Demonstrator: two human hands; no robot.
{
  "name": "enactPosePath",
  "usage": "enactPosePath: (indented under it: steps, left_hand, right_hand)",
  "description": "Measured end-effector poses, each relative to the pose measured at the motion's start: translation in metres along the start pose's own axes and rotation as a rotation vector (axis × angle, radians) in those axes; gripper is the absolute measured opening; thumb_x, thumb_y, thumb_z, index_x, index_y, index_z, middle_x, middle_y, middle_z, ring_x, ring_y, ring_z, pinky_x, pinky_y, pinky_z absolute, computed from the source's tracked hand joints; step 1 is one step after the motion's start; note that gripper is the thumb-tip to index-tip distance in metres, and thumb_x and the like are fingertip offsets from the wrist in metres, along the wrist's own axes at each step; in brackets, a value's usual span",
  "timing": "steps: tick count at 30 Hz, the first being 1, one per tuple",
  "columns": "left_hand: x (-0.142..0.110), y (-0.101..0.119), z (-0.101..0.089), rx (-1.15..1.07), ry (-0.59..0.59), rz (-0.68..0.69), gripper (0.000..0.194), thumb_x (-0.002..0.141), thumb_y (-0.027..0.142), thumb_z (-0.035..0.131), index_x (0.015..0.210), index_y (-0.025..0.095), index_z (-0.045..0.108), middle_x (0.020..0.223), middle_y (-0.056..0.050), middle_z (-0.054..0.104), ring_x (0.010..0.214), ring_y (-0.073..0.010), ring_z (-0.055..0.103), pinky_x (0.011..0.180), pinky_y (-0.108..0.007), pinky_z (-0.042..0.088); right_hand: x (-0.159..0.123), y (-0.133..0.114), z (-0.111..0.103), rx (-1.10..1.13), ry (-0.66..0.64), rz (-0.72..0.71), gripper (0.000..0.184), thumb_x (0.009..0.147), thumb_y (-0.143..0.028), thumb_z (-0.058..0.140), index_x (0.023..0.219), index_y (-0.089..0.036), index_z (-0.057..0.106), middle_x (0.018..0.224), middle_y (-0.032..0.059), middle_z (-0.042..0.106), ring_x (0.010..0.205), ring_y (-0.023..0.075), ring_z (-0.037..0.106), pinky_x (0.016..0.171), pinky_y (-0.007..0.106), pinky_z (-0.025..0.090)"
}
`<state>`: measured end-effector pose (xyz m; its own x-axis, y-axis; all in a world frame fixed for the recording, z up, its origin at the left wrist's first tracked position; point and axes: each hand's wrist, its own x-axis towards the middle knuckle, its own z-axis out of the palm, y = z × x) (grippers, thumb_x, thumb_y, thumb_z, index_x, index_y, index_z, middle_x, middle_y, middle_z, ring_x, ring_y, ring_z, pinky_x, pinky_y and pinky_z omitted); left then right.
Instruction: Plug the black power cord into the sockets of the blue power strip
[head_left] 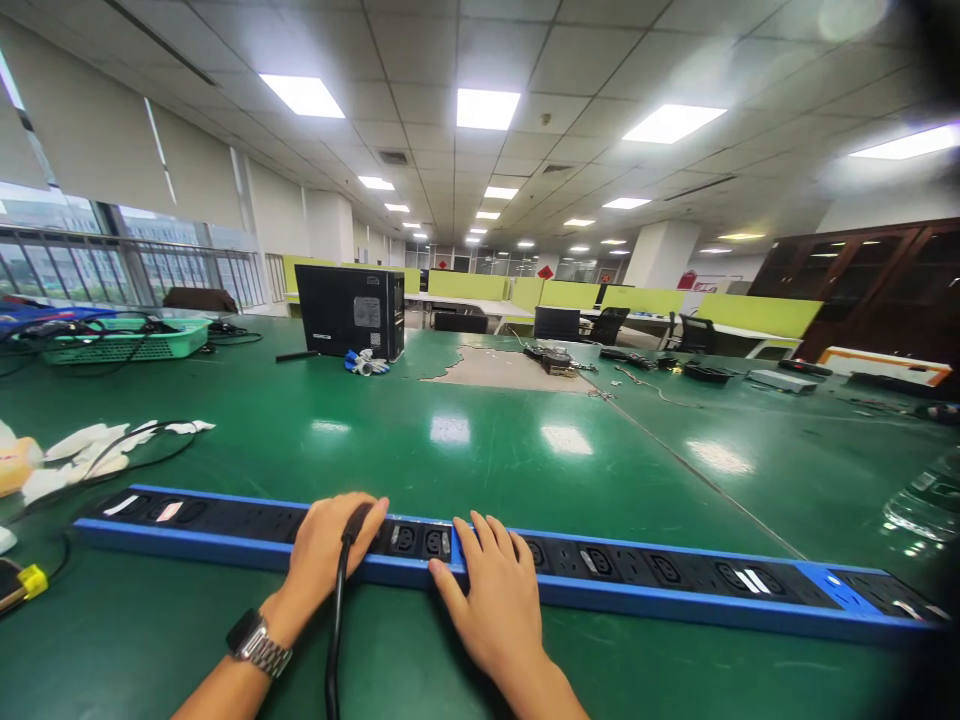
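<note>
A long blue and black power strip [637, 590] lies across the green table [247, 420] in front of me, lined with several sockets. My left hand [330, 540] is closed around a black plug [356, 522] at the strip, left of its middle. From that plug a thick black cable [335, 630] runs down toward the bottom edge of the view. Whether the plug is seated in a socket is hidden by the fingers. My right hand [495, 590] lies on the strip just right of it, fingers spread across the top and the thumb on the near edge.
A black computer case [349, 310] stands at the back, with blue and white gloves [366, 363] before it. At left are a green basket [127, 342] with cables and white crumpled material [82, 455]. A clear plastic bottle [930, 500] lies at right; small parts [555, 358] sit farther back.
</note>
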<state>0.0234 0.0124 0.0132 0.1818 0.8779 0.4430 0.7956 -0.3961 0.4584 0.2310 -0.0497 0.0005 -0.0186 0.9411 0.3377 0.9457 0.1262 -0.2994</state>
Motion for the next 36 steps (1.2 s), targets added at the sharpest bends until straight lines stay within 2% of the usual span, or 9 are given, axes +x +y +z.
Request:
enactPosePath:
  steps: [7,14,19,22,25,29,32,34,36]
  left_hand:
    - [0.001,-0.003,0.001,-0.044,-0.009,-0.04,0.042,0.091,0.053,0.042,0.081,0.024,0.069,0.073,-0.001,0.071,0.073,-0.0186,0.065,0.07,-0.026,0.044]
    - [0.002,-0.002,-0.002,0.051,-0.062,0.044,0.035,0.091,0.047,0.045,0.08,0.023,0.068,0.071,0.0,0.069,0.068,-0.0172,0.063,0.067,-0.026,0.044]
    - [0.0,0.002,0.0,0.163,-0.094,0.109,0.025,0.089,0.041,0.051,0.086,0.025,0.069,0.083,-0.003,0.071,0.081,-0.0205,0.065,0.077,-0.031,0.046]
    - [-0.004,-0.001,0.007,0.145,-0.066,0.176,0.024,0.089,0.041,0.053,0.1,0.025,0.068,0.096,-0.004,0.072,0.091,-0.0217,0.065,0.085,-0.035,0.046]
    - [-0.009,-0.01,0.006,0.096,-0.065,0.199,0.038,0.088,0.043,0.055,0.121,0.024,0.061,0.108,-0.007,0.071,0.099,-0.0238,0.064,0.092,-0.04,0.046]
    - [-0.005,-0.03,-0.022,-0.086,-0.32,0.159,0.057,0.08,0.037,0.062,0.135,0.028,0.05,0.129,-0.007,0.062,0.116,-0.0256,0.057,0.102,-0.042,0.042]
    - [0.011,-0.035,-0.041,-0.312,-0.514,0.058,0.057,0.077,0.035,0.057,0.134,0.028,0.053,0.135,-0.003,0.058,0.122,-0.0239,0.055,0.104,-0.038,0.042]
    - [0.026,-0.025,-0.04,-0.335,-0.448,-0.063,0.05,0.08,0.04,0.048,0.124,0.021,0.062,0.123,-0.006,0.067,0.113,-0.0247,0.061,0.098,-0.037,0.046]
    - [0.038,-0.003,-0.029,-0.16,-0.377,-0.124,0.05,0.084,0.049,0.039,0.104,0.017,0.071,0.108,-0.01,0.073,0.103,-0.027,0.065,0.091,-0.037,0.048]
  right_hand:
    - [0.0,0.001,-0.001,0.02,-0.018,0.02,0.051,0.091,-0.051,0.041,0.13,-0.023,0.057,0.139,0.0085,0.053,0.131,0.03,0.041,0.109,0.05,0.025]
    - [0.001,0.001,-0.001,0.012,-0.041,0.025,0.053,0.091,-0.053,0.039,0.131,-0.023,0.056,0.14,0.0083,0.052,0.131,0.0297,0.04,0.109,0.049,0.024]
    - [0.002,0.002,0.0,0.018,-0.054,0.037,0.054,0.091,-0.053,0.04,0.132,-0.023,0.055,0.14,0.0074,0.051,0.132,0.0295,0.039,0.11,0.049,0.023]
    - [0.001,0.002,0.0,0.025,-0.053,0.036,0.053,0.091,-0.053,0.04,0.132,-0.023,0.055,0.14,0.0073,0.051,0.132,0.0292,0.039,0.11,0.049,0.023]
    - [0.001,0.002,0.0,0.025,-0.045,0.035,0.053,0.091,-0.053,0.04,0.132,-0.023,0.055,0.14,0.0077,0.051,0.132,0.0293,0.039,0.11,0.049,0.023]
    - [0.001,0.002,0.0,0.029,-0.03,0.038,0.053,0.09,-0.054,0.04,0.131,-0.024,0.056,0.14,0.0071,0.051,0.132,0.0294,0.04,0.11,0.049,0.023]
    - [0.001,0.002,0.001,0.029,-0.021,0.041,0.052,0.09,-0.054,0.04,0.129,-0.024,0.057,0.138,0.0077,0.053,0.13,0.0297,0.041,0.109,0.049,0.025]
    - [0.001,0.001,0.001,0.026,-0.005,0.04,0.051,0.09,-0.053,0.04,0.128,-0.024,0.058,0.137,0.0078,0.054,0.129,0.0295,0.042,0.108,0.049,0.025]
    - [0.0,-0.001,0.002,0.018,0.016,0.045,0.049,0.09,-0.052,0.042,0.127,-0.024,0.059,0.136,0.0076,0.055,0.129,0.029,0.043,0.108,0.048,0.025]
